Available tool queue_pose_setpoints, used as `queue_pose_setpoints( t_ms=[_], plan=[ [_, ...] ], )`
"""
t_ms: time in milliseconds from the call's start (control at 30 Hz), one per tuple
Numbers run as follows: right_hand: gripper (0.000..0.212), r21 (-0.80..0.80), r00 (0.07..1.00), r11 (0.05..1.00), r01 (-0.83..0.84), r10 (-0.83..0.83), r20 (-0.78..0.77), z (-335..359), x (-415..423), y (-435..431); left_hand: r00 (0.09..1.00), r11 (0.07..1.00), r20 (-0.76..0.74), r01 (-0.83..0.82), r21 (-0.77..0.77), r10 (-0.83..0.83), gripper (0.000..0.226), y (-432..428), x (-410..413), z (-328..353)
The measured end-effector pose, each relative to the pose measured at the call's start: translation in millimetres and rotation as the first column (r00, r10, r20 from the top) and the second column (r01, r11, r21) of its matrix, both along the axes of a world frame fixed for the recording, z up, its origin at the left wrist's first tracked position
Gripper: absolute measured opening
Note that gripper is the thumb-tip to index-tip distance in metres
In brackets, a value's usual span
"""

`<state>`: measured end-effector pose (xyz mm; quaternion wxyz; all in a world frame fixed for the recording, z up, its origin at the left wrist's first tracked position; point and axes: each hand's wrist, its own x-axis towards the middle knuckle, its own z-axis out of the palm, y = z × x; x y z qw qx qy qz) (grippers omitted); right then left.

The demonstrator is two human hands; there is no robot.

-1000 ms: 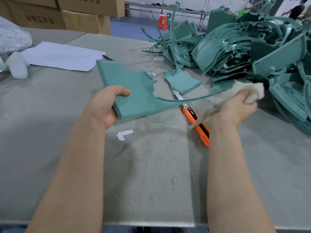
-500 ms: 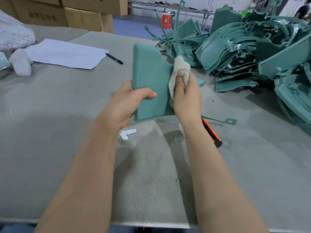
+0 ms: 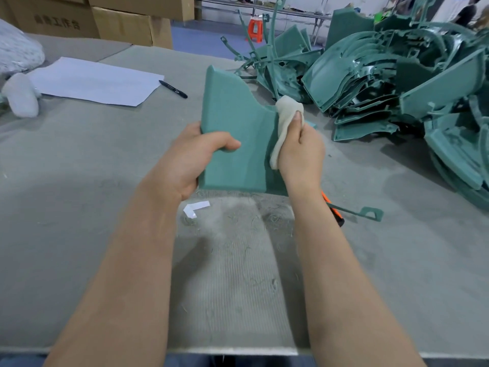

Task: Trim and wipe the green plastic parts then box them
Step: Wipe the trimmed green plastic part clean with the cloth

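Note:
A flat green plastic part (image 3: 232,133) with a curved cut-out edge stands upright on its lower edge on the grey felt table (image 3: 79,168). My left hand (image 3: 190,157) grips its left side, thumb across the front. My right hand (image 3: 299,152) holds a cream cloth (image 3: 284,120) pressed against the part's right edge. A thin green sprue strip (image 3: 367,213) runs out from behind my right wrist. Beside it, an orange utility knife (image 3: 336,210) lies mostly hidden by my right forearm.
A big heap of green plastic parts (image 3: 397,83) fills the table's back right. White paper (image 3: 98,82) and a black pen (image 3: 173,89) lie back left, near a white bundle (image 3: 19,95). Cardboard boxes (image 3: 119,22) stand behind. Green shavings and a paper scrap (image 3: 195,207) lie near centre.
The part went from lying tilted in my left hand to standing upright. My right hand came in from the right with the cloth and now wipes along the part's right edge.

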<state>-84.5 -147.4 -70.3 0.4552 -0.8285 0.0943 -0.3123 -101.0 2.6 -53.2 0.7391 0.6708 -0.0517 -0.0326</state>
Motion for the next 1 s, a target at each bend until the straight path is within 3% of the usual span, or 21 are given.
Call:
queue_pose_setpoints(
  t_ms=[100,167,233,333,400,500,600,633,667,733,800,1000],
  plan=[
    [0.038,0.047,0.999,0.999,-0.023,0.024,-0.029,1,0,-1,0.997,0.997,0.020,-0.075,-0.036,0.075,0.019,-1,2,1],
    [0.027,-0.031,0.990,0.992,-0.125,0.123,-0.070,0,-5,3,0.990,0.989,0.046,-0.131,-0.067,0.135,0.018,-2,3,0],
    [0.030,-0.162,0.973,0.966,-0.200,0.177,-0.145,-3,-8,7,0.985,0.988,0.085,-0.147,-0.050,0.151,0.017,-6,3,-1],
    [0.027,-0.208,0.987,0.972,-0.112,0.085,-0.134,-2,-3,9,0.986,0.994,0.127,-0.098,-0.050,0.104,0.014,-10,0,-4],
    [0.036,-0.203,0.989,0.979,0.009,-0.039,-0.145,0,0,8,0.988,0.998,0.140,-0.056,-0.015,0.057,0.017,-13,0,-5],
    [0.047,-0.004,0.983,0.991,0.135,-0.134,-0.126,-1,3,3,0.990,0.998,0.143,-0.027,0.053,0.019,0.015,-19,-2,-6],
    [0.033,0.411,0.985,0.902,0.132,-0.166,0.048,5,4,-9,0.989,0.996,0.151,-0.018,0.085,0.005,0.013,-22,-4,-8],
    [0.029,0.440,0.980,0.892,0.106,-0.170,0.108,8,1,-10,0.987,0.993,0.162,0.003,0.119,-0.022,0.011,-23,-4,-9],
    [0.028,0.392,0.980,0.918,0.065,-0.133,0.150,11,-3,-7,0.983,0.985,0.177,0.028,0.172,-0.059,0.011,-24,-4,-10],
    [0.027,0.144,0.990,0.989,-0.040,0.021,0.136,12,-7,6,0.969,0.962,0.222,0.045,0.271,-0.108,0.012,-24,-4,-12],
    [0.028,-0.057,0.985,0.990,-0.131,0.137,0.108,10,-12,22,0.956,0.950,0.266,0.032,0.310,-0.119,0.015,-24,-2,-12],
    [0.030,0.104,0.902,0.922,-0.372,0.332,0.278,19,-35,41,0.942,0.975,0.332,-0.023,0.220,-0.053,0.016,-21,-3,-11]
  ],
)
